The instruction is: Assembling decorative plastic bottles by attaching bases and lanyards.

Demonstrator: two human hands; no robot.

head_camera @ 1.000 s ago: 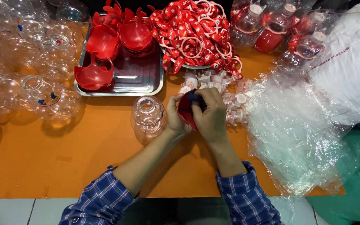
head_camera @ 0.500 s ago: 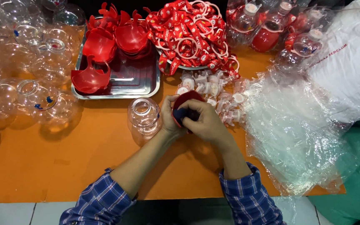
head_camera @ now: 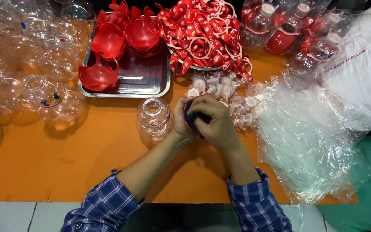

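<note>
Both hands' grip tight on small dark blue part [head_camera: 193, 117]: left hand [head_camera: 182, 123], right hand [head_camera: 215, 122].

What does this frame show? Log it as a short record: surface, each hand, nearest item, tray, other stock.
surface: orange table
left hand: cupped around a small dark blue and red piece, mostly hidden
right hand: closed over the same piece
nearest item: clear plastic bottle, upright, open mouth, beside the left hand
tray: metal tray holding red cups
other stock: red straps, small white caps, clear plastic bags
</note>
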